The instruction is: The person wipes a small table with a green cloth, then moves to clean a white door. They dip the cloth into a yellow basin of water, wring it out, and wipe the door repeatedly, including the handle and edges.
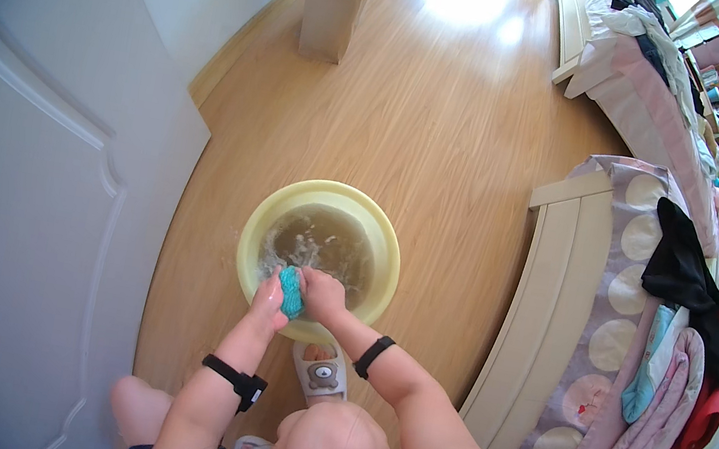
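Observation:
Both my hands are over the near side of a pale yellow basin (388,277), which stands on the floor and holds murky greyish-brown water (328,243). Between them is a bunched teal cloth (291,293) with a textured surface. My left hand (270,297) is closed on its left side, and my right hand (322,293) grips its upper right part. The water is splashing and rippling just beyond the cloth. Some of the fingers are hidden behind the cloth and the hands.
My slippered foot (320,373) is right by the basin's near rim. On the left stands a white door (49,201); to the right, a bed with a cream wooden frame (546,303) and piled clothes (671,381). A brown paper bag (328,15) stands by the wall ahead.

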The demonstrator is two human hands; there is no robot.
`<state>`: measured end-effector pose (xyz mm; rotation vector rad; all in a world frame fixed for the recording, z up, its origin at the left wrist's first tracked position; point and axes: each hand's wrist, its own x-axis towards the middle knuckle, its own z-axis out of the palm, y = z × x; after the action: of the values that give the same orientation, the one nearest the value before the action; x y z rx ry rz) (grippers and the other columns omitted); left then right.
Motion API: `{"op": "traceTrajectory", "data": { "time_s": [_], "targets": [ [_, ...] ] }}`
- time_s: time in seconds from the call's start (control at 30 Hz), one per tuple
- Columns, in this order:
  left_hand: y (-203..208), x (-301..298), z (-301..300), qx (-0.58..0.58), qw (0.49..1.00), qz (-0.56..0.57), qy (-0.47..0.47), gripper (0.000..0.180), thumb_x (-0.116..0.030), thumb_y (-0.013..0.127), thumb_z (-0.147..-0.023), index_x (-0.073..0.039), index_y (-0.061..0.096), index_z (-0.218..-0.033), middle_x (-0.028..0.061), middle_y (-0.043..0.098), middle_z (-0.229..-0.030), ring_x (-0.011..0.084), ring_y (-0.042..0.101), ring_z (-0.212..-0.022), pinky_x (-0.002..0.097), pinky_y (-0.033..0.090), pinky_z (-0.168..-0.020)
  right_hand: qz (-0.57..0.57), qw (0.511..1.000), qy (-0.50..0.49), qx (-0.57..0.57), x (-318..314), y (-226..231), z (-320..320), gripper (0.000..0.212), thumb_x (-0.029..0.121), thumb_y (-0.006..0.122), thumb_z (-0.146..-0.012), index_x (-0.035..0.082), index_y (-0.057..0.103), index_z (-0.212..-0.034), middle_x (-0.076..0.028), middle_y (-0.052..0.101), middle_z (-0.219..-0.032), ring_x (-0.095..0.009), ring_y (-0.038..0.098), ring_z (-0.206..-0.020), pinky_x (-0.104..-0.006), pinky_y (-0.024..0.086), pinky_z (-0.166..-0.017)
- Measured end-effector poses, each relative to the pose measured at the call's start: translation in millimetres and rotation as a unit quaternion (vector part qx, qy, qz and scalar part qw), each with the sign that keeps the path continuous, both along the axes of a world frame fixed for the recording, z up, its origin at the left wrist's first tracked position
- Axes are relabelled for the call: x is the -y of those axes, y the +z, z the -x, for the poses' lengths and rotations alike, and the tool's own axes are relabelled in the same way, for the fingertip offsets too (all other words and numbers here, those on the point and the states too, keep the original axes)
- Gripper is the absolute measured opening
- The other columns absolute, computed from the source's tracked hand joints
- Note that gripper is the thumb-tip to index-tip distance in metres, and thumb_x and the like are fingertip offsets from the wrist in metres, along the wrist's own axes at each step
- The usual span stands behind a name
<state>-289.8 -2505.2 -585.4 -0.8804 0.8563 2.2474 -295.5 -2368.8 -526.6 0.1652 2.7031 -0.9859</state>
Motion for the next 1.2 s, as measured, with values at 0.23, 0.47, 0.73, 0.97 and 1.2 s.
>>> {"op": "traceTrajectory", "data": {
  "time_s": [0.23, 0.47, 0.73, 0.97, 1.2],
  "targets": [
    [49, 16, 6, 0.086, 0.995, 0.044, -0.04, 0.061, -0.045, 0.043, -0.103, -0.03, 0.018, -0.157, 0.003, 0.005, -0.165, 0.0367, 0.007, -0.15, 0.0715, 0.023, -0.109, -0.115, 0.99, -0.046, 0.06, -29, -56, 4, 0.024, 0.015, 0.055, -0.091, 0.017, 0.065, -0.113, -0.014, 0.065, -0.108, -0.036, 0.065, -0.101, -0.0484, 0.052, -0.087],
    [20, 10, 1, 0.134, 0.99, 0.01, -0.036, 0.062, -0.059, 0.051, -0.096, -0.02, 0.041, -0.143, 0.0135, 0.035, -0.151, 0.0346, 0.032, -0.14, 0.0593, 0.033, -0.109, 0.187, 0.977, -0.072, 0.075, -2, -23, 0, 0.029, 0.028, 0.069, -0.088, 0.005, 0.067, -0.106, -0.019, 0.071, -0.098, -0.035, 0.07, -0.09, -0.043, 0.054, -0.079],
    [-13, 5, -8, 0.025, 0.997, -0.056, -0.046, 0.046, -0.051, 0.046, -0.101, -0.011, 0.066, -0.108, 0.0087, 0.069, -0.107, 0.0243, 0.064, -0.102, 0.0425, 0.051, -0.093, 0.059, 0.997, 0.009, -0.039, 35, 27, -24, 0.03, 0.04, 0.054, -0.096, 0.013, 0.068, -0.098, -0.021, 0.069, -0.086, -0.042, 0.067, -0.078, -0.0498, 0.054, -0.068],
    [29, 11, -1, 0.043, 0.999, 0.03, -0.007, 0.056, -0.048, 0.046, -0.102, -0.012, 0.043, -0.144, 0.0129, 0.042, -0.149, 0.0299, 0.041, -0.136, 0.0545, 0.039, -0.109, -0.001, 0.984, -0.139, -0.108, -20, -28, 4, 0.032, 0.041, 0.056, -0.096, 0.011, 0.06, -0.104, -0.02, 0.065, -0.101, -0.037, 0.067, -0.092, -0.0502, 0.054, -0.073],
    [34, 19, -4, 0.067, 0.995, 0.057, -0.04, 0.078, -0.051, 0.055, -0.096, -0.029, 0.014, -0.158, 0.0083, 0.003, -0.166, 0.0335, 0.0, -0.152, 0.0651, 0.02, -0.114, -0.102, 0.988, -0.107, 0.046, -33, -57, 5, 0.034, 0.018, 0.064, -0.089, 0.006, 0.057, -0.119, -0.021, 0.065, -0.113, -0.037, 0.065, -0.105, -0.0467, 0.054, -0.083]
  ]
}}
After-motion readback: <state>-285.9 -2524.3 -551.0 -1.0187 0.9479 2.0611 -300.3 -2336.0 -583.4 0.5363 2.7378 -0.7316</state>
